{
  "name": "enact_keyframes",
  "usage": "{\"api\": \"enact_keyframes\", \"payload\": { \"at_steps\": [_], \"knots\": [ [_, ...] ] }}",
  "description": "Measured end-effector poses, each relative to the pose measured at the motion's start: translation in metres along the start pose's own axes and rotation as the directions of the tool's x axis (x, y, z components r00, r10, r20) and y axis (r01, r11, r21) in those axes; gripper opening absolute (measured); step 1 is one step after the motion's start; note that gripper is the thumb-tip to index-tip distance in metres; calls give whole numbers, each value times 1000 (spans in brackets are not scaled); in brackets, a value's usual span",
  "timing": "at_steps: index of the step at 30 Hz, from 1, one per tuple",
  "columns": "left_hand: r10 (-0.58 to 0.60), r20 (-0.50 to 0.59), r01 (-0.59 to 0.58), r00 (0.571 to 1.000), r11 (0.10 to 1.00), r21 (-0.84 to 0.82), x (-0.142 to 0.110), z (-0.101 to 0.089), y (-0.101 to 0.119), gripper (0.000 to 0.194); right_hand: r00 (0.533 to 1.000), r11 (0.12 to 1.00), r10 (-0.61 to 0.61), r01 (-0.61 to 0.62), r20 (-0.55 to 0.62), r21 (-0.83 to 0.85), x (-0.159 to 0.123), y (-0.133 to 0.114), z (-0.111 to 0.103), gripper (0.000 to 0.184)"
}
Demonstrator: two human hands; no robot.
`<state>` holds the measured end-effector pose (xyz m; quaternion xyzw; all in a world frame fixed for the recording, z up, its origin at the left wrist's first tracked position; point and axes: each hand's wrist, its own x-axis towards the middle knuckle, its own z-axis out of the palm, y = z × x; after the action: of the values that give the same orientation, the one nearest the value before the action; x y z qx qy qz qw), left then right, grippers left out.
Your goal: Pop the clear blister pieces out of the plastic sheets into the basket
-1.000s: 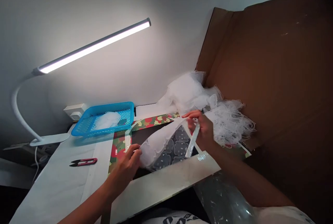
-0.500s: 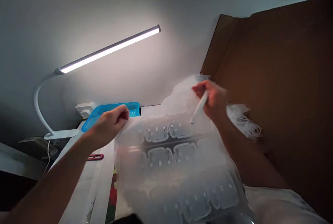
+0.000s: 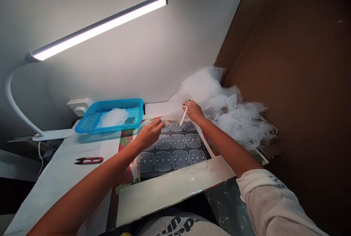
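right hand had its grip closed on a white plastic strip at the far edge of a clear moulded sheet, which lay flat on a camouflage-print mat on the counter; left hand above the sheet, grip open, slightly blurred; white plastic scraps piled just beyond.

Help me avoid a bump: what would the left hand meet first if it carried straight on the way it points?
Probably the white strip held in the right hand, since the left hand points up and rightward. Depth is unclear, but it seems to travel above the moulded plastic sheet.
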<state>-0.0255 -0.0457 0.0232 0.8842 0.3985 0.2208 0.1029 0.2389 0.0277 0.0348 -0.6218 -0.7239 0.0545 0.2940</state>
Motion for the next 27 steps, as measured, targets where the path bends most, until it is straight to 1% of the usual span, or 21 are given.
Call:
{"api": "enact_keyframes", "payload": {
  "at_steps": [2,3,4,5,7,9,11,13,15,17,18,20,21,23,24,25,26,27],
  "knots": [
    [100,102,-87,990,989,-120,-19,16,4,28,999,996,-51,51,-2,69,-15,3,-4,7],
    [123,137,-99,983,980,-172,-28,23,3,30,997,989,-83,83,-1,126,-25,5,-7,8],
    [121,158,-86,980,974,-210,-35,28,1,34,993,976,-114,112,4,185,-36,7,-10,11],
    [89,166,-49,982,972,-231,-40,31,-3,39,990,961,-138,131,13,243,-49,10,-13,15],
    [-14,171,59,985,963,-261,-47,30,-12,46,987,936,-150,126,48,328,-76,15,-18,23],
    [-104,163,153,981,931,-330,-50,23,-21,51,985,922,-139,92,102,376,-100,21,-23,26],
    [-156,142,201,977,893,-402,-52,13,-27,56,979,917,-123,48,165,397,-118,26,-27,25],
    [-192,119,225,974,861,-457,-53,4,-30,58,972,919,-101,10,210,395,-129,30,-28,23],
    [-218,124,250,968,825,-507,-57,-3,-32,56,968,915,-96,-5,230,404,-135,32,-29,21],
    [-238,153,283,959,793,-539,-64,-10,-33,52,954,907,-134,10,267,421,-141,33,-30,19],
    [-241,167,293,956,785,-546,-69,-14,-34,49,938,904,-172,29,300,427,-145,34,-32,18],
    [-221,196,294,955,785,-546,-83,-24,-36,43,887,899,-261,80,380,432,-157,36,-36,19],
    [-204,210,288,956,787,-545,-91,-30,-37,41,859,900,-297,106,417,424,-163,38,-38,24],
    [-150,258,272,955,792,-547,-108,-39,-37,40,822,909,-336,154,460,388,-178,43,-41,43],
    [-114,293,264,949,797,-543,-116,-42,-36,42,816,914,-342,173,467,367,-184,44,-40,52],
    [-79,325,251,942,808,-533,-123,-43,-34,46,818,918,-344,190,462,348,-189,46,-39,58],
    [-50,342,232,938,824,-516,-129,-42,-32,48,827,921,-342,202,446,333,-194,46,-37,58],
    [-33,340,207,940,846,-492,-133,-38,-30,43,842,923,-338,209,421,322,-197,46,-34,55]
  ]
}}
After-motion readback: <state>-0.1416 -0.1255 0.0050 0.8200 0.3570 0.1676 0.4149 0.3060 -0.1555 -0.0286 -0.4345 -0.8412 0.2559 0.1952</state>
